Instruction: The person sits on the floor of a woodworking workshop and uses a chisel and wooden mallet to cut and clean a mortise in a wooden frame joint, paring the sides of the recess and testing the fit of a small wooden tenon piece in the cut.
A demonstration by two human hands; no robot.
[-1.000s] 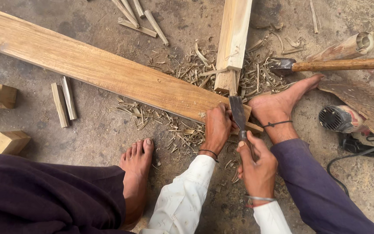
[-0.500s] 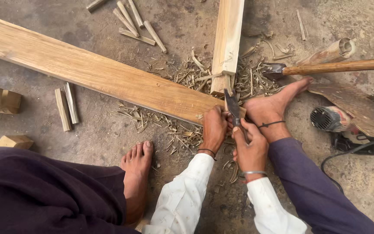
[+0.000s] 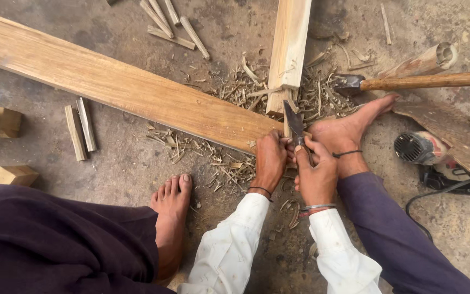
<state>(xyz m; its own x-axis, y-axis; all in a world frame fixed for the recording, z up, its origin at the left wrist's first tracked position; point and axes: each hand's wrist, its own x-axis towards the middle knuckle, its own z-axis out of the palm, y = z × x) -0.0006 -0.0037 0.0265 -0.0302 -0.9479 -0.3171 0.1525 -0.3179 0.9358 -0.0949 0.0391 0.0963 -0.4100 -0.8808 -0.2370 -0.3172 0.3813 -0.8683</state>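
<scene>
My left hand clamps the near end of the long pale wooden plank; right hand closed round the dark steel chisel, blade at the joint (paring step, I judge). Next needs steady pressure.

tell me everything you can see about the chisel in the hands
The chisel has a flat, dark metal blade that widens toward its cutting edge, dull and worn. It points up and away from the person, its edge set against the end of the upright wooden post, beside the long plank. The right hand wraps the handle, hiding it; the left hand steadies it at the blade's base. Wood shavings lie around it.
</scene>
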